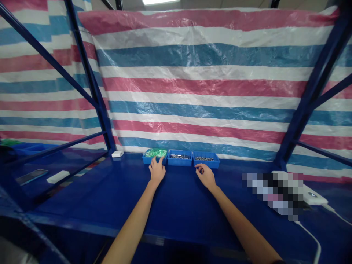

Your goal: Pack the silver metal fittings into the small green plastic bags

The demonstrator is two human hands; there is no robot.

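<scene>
The left hand [157, 171], fingers spread, is at the near edge of a blue bin [147, 160] of green packets [155, 153]; the right hand [205, 176] curls, its grasp unclear. Two bins of small parts sit alongside on a blue table [176, 205] before striped sheeting [203, 91].

The bits in the right blue box [206, 160] are too small to name. Blurry squares hide a thing on the table [176, 205], at the right.

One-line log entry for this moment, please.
Left hand: fingers spread at green-filled bin | right hand: fingers curled before right bin, grip unclear | middle bin: small parts inside
</scene>
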